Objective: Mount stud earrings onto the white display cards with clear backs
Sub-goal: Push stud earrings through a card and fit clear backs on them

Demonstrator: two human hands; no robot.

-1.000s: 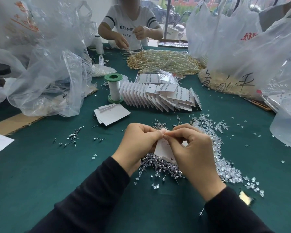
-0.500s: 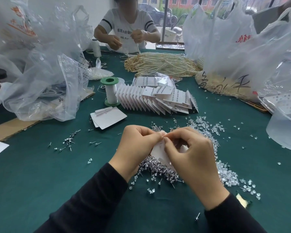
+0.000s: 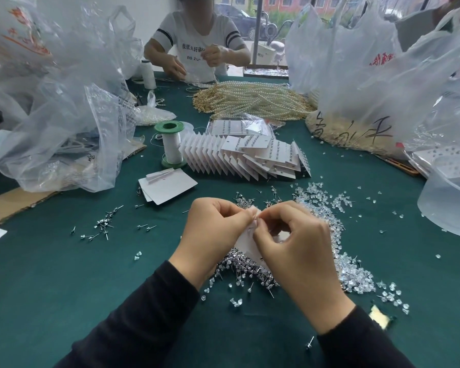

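Note:
Both hands meet over the green table, pinching one white display card [image 3: 246, 245] between them. My left hand [image 3: 213, 235] grips the card's left edge. My right hand [image 3: 295, 251] pinches at the card's top with thumb and forefinger; whatever small piece is between those fingertips is hidden. Beneath the hands lies a heap of silver stud earrings [image 3: 247, 269]. A pile of clear backs [image 3: 353, 272] spreads to the right. Blank cards [image 3: 168, 185] lie ahead on the left, and a fanned row of filled cards [image 3: 250, 158] stands behind them.
A green thread spool [image 3: 170, 144] stands left of the filled cards. Loose studs [image 3: 104, 225] scatter on the left. Large plastic bags [image 3: 64, 123] crowd the left and right [image 3: 383, 83] sides. Pearl strands [image 3: 250, 102] lie at the back, where another person [image 3: 197, 46] works.
My hands have stayed together on the card, the fingers shifting slightly at its top edge. The view has tilted a little; nothing else on the table has moved.

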